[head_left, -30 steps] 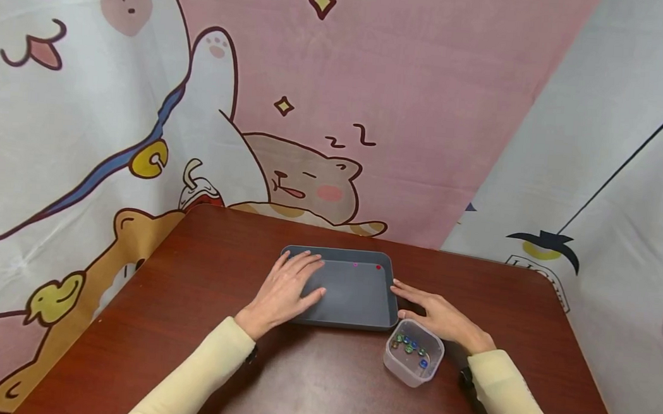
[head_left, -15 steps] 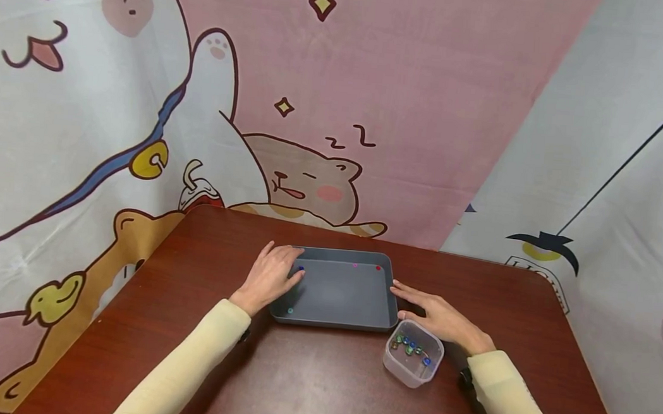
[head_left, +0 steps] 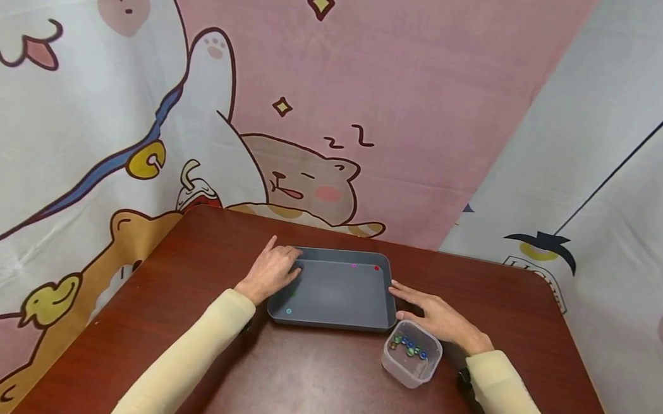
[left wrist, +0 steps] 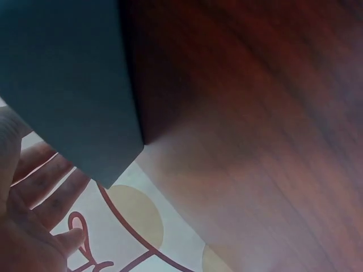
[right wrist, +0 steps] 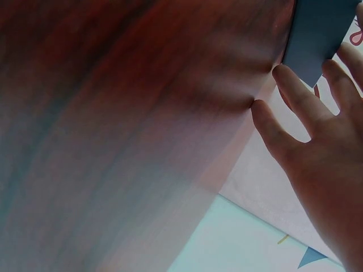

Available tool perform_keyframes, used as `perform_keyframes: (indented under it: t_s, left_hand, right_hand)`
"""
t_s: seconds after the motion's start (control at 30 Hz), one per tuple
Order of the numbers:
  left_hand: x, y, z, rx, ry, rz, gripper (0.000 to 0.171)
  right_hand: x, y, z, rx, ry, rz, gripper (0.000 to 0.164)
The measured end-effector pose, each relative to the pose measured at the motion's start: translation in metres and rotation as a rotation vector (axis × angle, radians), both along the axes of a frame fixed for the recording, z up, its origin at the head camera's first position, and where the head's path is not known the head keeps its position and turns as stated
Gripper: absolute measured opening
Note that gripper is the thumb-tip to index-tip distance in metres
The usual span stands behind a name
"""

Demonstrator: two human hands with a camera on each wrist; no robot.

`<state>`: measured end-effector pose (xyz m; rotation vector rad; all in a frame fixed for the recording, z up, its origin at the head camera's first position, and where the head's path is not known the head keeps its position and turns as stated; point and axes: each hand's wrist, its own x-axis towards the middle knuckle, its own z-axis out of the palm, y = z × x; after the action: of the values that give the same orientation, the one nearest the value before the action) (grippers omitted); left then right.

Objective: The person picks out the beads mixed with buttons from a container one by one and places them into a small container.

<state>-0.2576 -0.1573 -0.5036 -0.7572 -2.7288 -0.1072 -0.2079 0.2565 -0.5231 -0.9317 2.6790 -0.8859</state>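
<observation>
A shallow grey baking tray (head_left: 337, 296) lies on the table, with small coloured marks inside it, among them a red dot (head_left: 376, 268), a pink ring (head_left: 354, 265) and a cyan ring (head_left: 288, 311). My left hand (head_left: 270, 274) is at the tray's far left corner, its thumb reaching inside over the left rim. In the left wrist view its fingers (left wrist: 54, 190) spread beyond the tray wall. My right hand (head_left: 439, 315) rests beside the tray's right wall, fingers extended and fingertips right at the rim. A clear plastic container (head_left: 407, 370) holding several glass marbles (head_left: 410, 351) stands close by its thumb.
The brown wooden table (head_left: 309, 383) reaches back to a cartoon-printed cloth (head_left: 417, 111) that hangs behind it and along both sides. The container sits near the tray's front right corner.
My left hand has moved left from over the tray to its left rim, uncovering the cyan ring; a blue dot seen half a second ago is now hidden. Marbles have shifted in the container.
</observation>
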Motion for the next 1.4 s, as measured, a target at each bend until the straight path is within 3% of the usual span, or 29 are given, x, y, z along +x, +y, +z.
perform_keyframes:
  t_s: [0.33,0.8,1.1,1.4]
  left_hand:
    - [-0.01,0.001,-0.007,-0.017,-0.007,0.007,0.032]
    - [-0.012,0.003,-0.013,-0.064,-0.063,0.047,0.034]
    - [-0.011,0.003,-0.015,0.034,-0.155,0.022,0.032]
    - [-0.013,0.003,-0.018,0.022,-0.152,0.008,0.032]
  right_hand:
    - [-0.001,0.0,-0.001,0.005,-0.003,-0.006,0.066]
    - [-0.001,-0.001,-0.001,0.011,-0.003,-0.006,0.066]
    - [-0.001,-0.001,-0.001,0.015,-0.012,-0.012,0.065]
    - [0.0,-0.001,0.001,0.028,-0.014,-0.008,0.066]
